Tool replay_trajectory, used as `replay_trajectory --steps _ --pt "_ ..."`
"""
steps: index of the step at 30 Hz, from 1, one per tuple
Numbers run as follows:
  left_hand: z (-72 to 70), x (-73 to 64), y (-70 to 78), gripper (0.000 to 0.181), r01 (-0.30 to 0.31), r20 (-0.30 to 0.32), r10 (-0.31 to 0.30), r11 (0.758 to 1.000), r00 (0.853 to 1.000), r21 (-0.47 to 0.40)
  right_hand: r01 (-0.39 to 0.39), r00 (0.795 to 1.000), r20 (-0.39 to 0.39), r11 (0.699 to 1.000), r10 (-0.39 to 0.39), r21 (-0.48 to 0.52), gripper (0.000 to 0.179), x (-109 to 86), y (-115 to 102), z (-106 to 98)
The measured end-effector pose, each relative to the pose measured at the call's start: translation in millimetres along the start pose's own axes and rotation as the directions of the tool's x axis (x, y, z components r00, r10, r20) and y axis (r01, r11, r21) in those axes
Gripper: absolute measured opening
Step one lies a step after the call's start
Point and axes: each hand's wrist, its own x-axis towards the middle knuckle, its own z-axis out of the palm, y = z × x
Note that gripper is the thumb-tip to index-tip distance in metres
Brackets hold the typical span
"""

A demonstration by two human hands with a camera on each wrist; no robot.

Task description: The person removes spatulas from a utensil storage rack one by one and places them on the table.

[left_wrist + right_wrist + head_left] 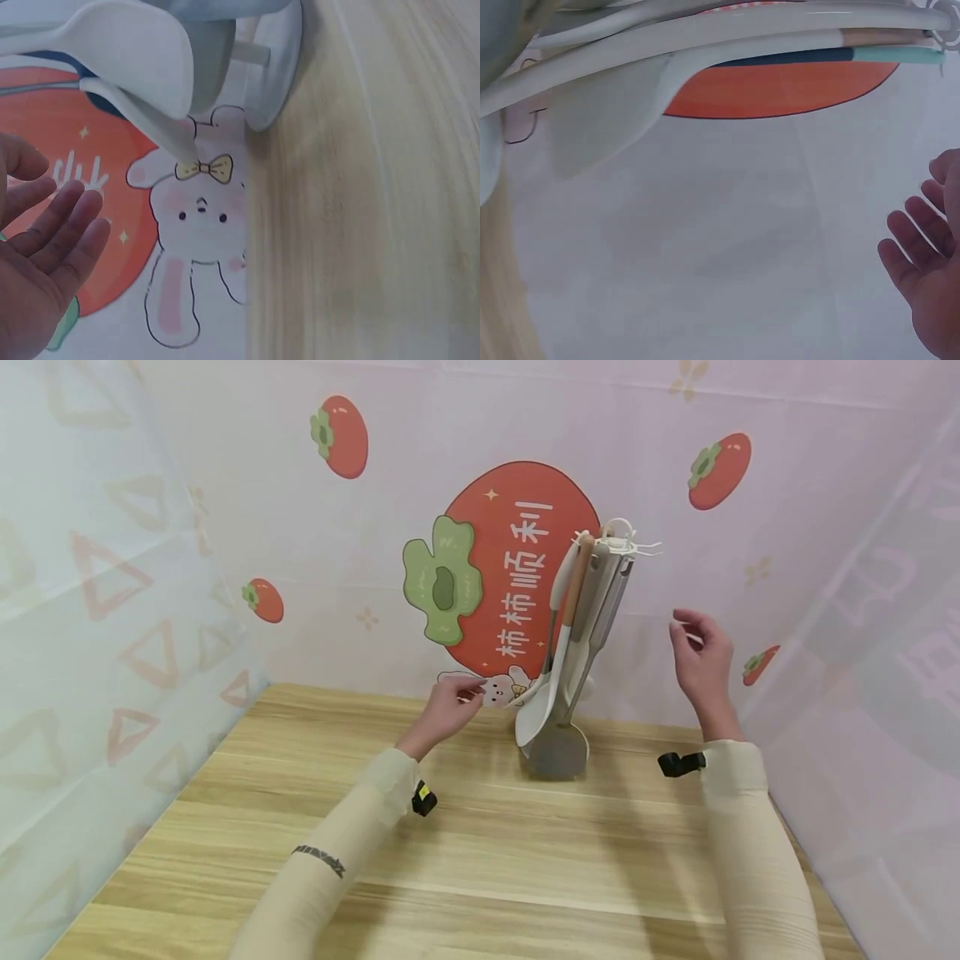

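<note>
Several kitchen utensils hang from a white rack with a hooked top (618, 547) at the back of the table. Among them are a white ladle (534, 717), a grey turner (559, 755) and a wooden-ended handle (578, 578). To their left, my left hand (447, 708) hovers above the table with loosely bent fingers, apart from them. In the left wrist view this hand (45, 262) holds nothing, beside a pale spatula head (139, 56). My right hand (703, 662) is raised right of the handles; the right wrist view shows its relaxed, slightly bent fingers (911, 229) touching nothing.
A wood-grain table (480, 877) lies under my arms. Behind the rack hangs a pale sheet (420, 435) printed with a large red persimmon (480, 577) and a rabbit. Pale cloth walls (82, 635) close in the left and right sides.
</note>
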Motion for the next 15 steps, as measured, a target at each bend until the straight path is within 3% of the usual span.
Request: replay_trajectory --steps 7,15 --pt "12.3 14.0 17.9 0.037 -0.020 0.063 0.020 1.000 0.998 -0.008 0.051 0.999 0.003 0.999 -0.051 -0.002 0.031 20.0 -29.9 -1.8" --pt "16.7 23.0 27.5 0.035 -0.043 0.056 0.044 0.999 0.997 -0.005 0.130 0.992 -0.003 0.992 -0.130 0.000 0.030 44.4 -57.3 3.8"
